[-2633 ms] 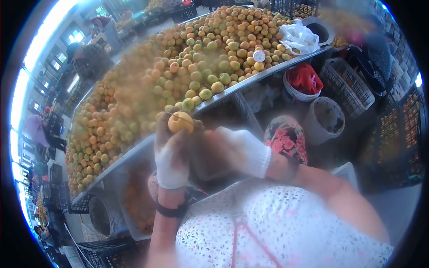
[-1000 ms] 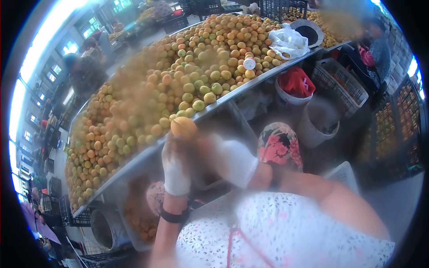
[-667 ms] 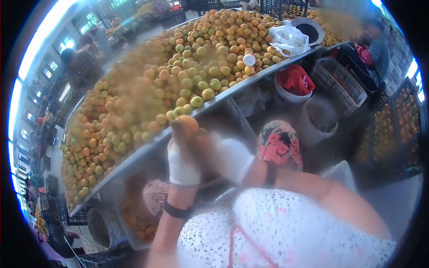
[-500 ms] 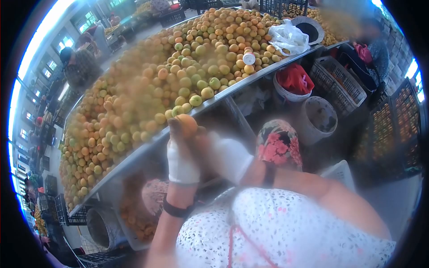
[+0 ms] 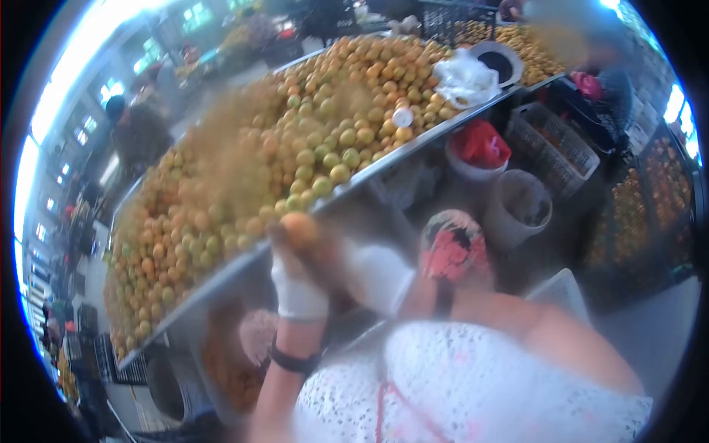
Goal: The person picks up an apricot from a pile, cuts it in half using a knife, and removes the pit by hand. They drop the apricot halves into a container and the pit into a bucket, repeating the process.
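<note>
A round orange fruit (image 5: 300,230) is held up in my left hand (image 5: 295,277), its fingers closed round it. That hand wears a white glove with the fingertips bare and a dark band at the wrist. Close against the right side of the fruit is my right hand (image 5: 373,277), also in a white glove; its fingers are smeared, and I cannot tell what they hold. Just beyond both hands is the metal edge of a sorting table (image 5: 221,275), heaped with orange and greenish fruits (image 5: 317,159).
A white plastic bag (image 5: 467,80) and a round white lid (image 5: 402,117) lie on the heap. Below the table stand a bucket with a red bag (image 5: 480,144), a pale bucket (image 5: 521,207) and a grey crate (image 5: 554,144). A person (image 5: 136,133) is across the table.
The whole view has shifted, with the table and hands appearing slightly lower. The fruit stays in my left hand, with my right hand still beside it.
</note>
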Action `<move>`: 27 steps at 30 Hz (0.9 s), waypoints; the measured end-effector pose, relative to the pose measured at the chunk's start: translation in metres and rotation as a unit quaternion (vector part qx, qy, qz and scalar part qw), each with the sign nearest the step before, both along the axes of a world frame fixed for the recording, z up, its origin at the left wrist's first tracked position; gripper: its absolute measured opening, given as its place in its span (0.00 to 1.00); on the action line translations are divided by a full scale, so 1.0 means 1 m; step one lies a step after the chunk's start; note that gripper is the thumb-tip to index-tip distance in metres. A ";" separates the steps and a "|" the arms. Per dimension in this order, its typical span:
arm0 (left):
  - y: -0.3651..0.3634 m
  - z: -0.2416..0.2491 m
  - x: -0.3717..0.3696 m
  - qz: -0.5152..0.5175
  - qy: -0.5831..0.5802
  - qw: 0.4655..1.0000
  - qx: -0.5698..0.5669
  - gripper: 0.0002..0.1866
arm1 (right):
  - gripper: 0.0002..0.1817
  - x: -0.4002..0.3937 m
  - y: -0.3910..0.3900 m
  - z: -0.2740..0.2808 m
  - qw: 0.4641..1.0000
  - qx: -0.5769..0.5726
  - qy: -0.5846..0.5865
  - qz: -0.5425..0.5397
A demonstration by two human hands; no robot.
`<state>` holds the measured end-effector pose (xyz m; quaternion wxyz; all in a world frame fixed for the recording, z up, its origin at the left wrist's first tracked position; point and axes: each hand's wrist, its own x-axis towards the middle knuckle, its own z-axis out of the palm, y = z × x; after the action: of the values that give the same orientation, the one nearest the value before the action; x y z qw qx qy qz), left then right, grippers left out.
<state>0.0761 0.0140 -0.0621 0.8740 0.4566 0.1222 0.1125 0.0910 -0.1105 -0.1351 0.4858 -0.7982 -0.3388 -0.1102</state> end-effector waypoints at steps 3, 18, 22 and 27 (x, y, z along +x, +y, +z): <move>0.009 0.008 -0.010 -0.072 -0.075 0.995 0.001 0.33 | 0.15 -0.018 -0.031 0.076 0.997 0.041 -0.052 -0.046; -0.036 0.020 -0.031 -0.056 -0.086 0.838 0.536 0.29 | 0.10 -0.001 -0.031 0.135 0.991 0.114 0.040 -0.054; -0.058 0.038 -0.023 -0.044 -0.018 0.996 -0.075 0.30 | 0.09 0.008 -0.024 0.128 0.995 0.081 -0.008 -0.053; -0.038 -0.001 -0.015 -0.067 0.013 0.991 -0.119 0.26 | 0.10 0.023 -0.016 0.113 0.998 0.025 -0.028 -0.043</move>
<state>0.0616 -0.0238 -0.0633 0.9260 0.3578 0.1157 0.0323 0.1141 -0.1265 -0.0223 0.4904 -0.7966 -0.3144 -0.1618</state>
